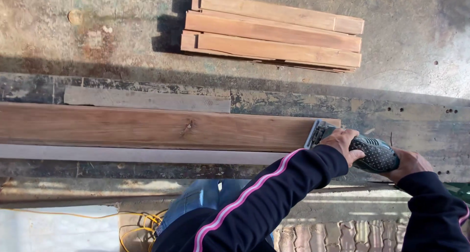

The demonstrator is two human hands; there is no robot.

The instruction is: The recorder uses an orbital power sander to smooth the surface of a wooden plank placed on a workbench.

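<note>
A long brown wooden plank [147,128] lies across a worn workbench [421,120]. At the plank's right end sits a hand-held power planer [362,147] with a dark dotted grip and a metal front. My left hand [342,143] grips the front part of the tool. My right hand [409,165] holds its rear end. Both arms wear dark sleeves with a pink stripe.
A stack of shorter wooden boards [274,32] lies on the concrete floor beyond the bench. A thin grey strip [147,99] lies behind the plank. A yellow cable [132,222] is coiled below the bench, near my denim-clad leg [205,195].
</note>
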